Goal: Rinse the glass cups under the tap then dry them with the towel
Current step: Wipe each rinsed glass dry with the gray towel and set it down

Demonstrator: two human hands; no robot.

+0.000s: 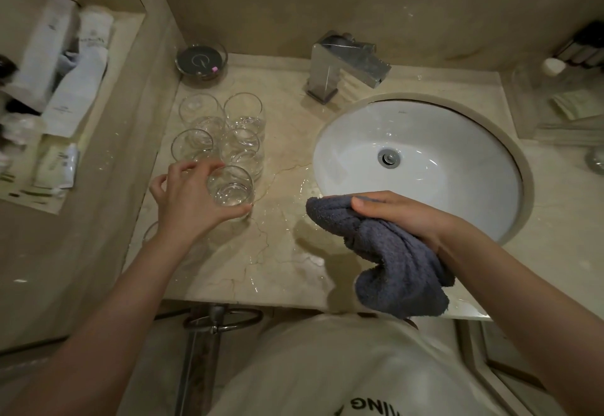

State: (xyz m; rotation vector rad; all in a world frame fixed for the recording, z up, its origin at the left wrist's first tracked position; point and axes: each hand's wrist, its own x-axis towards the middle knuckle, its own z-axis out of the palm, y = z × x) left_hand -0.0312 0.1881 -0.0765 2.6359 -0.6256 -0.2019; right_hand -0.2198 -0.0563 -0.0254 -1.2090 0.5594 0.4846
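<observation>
Gripping a slick, breakable glass cup [230, 190] around its wall, left of the sink [343, 141], the left hand [186, 198] is steadying it; the right hand [402, 216] is clutching the soft towel [392, 262].

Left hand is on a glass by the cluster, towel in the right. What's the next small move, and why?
Probably lift that glass toward the towel, or let go of it if it is already dried. The left hand grips it upright on the counter beside the other glasses; the right hand holds the towel bunched, and the tap shows no water running.
</observation>
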